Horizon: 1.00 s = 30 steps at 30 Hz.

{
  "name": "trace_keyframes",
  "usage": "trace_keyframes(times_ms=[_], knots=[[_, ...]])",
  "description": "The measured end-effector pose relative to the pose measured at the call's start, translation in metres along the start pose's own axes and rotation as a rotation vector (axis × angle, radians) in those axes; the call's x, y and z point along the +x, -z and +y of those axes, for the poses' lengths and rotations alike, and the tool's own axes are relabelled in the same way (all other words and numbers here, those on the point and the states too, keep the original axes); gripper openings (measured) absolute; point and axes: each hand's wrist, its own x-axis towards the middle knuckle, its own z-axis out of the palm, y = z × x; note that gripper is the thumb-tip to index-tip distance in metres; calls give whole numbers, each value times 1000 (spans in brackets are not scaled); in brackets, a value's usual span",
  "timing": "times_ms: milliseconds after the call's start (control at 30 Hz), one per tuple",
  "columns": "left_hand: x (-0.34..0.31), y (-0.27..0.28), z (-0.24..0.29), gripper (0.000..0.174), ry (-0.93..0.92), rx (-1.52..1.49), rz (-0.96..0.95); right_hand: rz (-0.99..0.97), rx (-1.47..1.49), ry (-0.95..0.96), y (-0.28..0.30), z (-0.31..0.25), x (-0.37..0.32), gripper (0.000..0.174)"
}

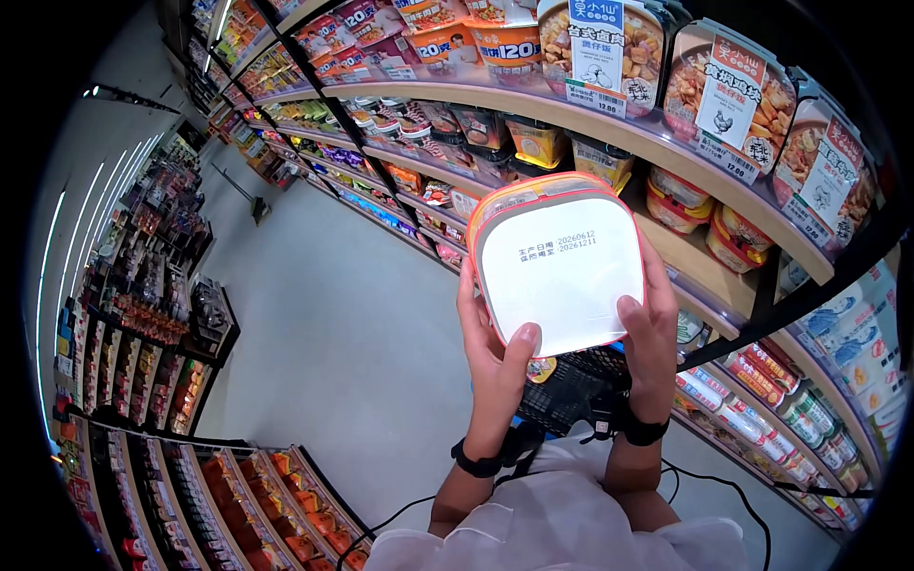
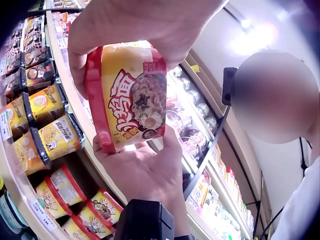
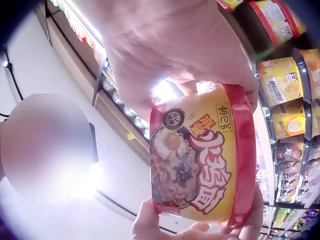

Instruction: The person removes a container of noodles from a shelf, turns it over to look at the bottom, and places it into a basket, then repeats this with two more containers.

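A square-cornered bowl of instant noodles (image 1: 564, 295) is held up in both hands, its white underside with two printed date lines turned toward the head camera. My left hand (image 1: 493, 354) grips its left side, thumb over the lower edge of the base. On the opposite side, my right hand (image 1: 653, 328) holds it with the thumb on the base's edge and fingers around the wall. Both wrist views show the red and yellow side of the noodle bowl (image 2: 135, 100) with a noodle picture; in the right wrist view the bowl (image 3: 200, 162) also shows a fried egg.
Just beyond the bowl runs a shelf (image 1: 666, 243) with similar red and yellow bowls (image 1: 738, 238). Boxed meals (image 1: 728, 95) stand on the tier above. A black basket (image 1: 571, 395) is below the hands. Grey floor (image 1: 305, 305) stretches left toward another rack (image 1: 238, 504). Black cables (image 1: 733, 481) hang beside the body.
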Motion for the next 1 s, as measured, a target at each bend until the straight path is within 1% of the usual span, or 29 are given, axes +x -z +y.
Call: trace_keyframes(times_ms=[67, 267, 400, 600, 700, 833, 1000], knots=[[-3, 0, 3, 86, -17, 50, 18, -40, -76, 41, -1, 1, 0, 70], [-11, 8, 4, 86, -48, 112, 66, -58, 41, -78, -11, 4, -5, 72], [-14, 13, 0, 87, -73, 116, 89, -75, 43, -42, -13, 9, -7, 74], [-16, 8, 3, 86, -55, 147, 48, -54, 6, -4, -5, 9, -9, 74], [-19, 9, -3, 85, -33, 164, 76, -43, 33, 9, -4, 8, -10, 74], [-16, 4, 2, 82, -14, 148, 53, -39, 15, 25, -3, 2, -11, 74], [-16, 1, 1, 82, -28, 189, 45, -34, 1, 61, 1, 6, -11, 72]])
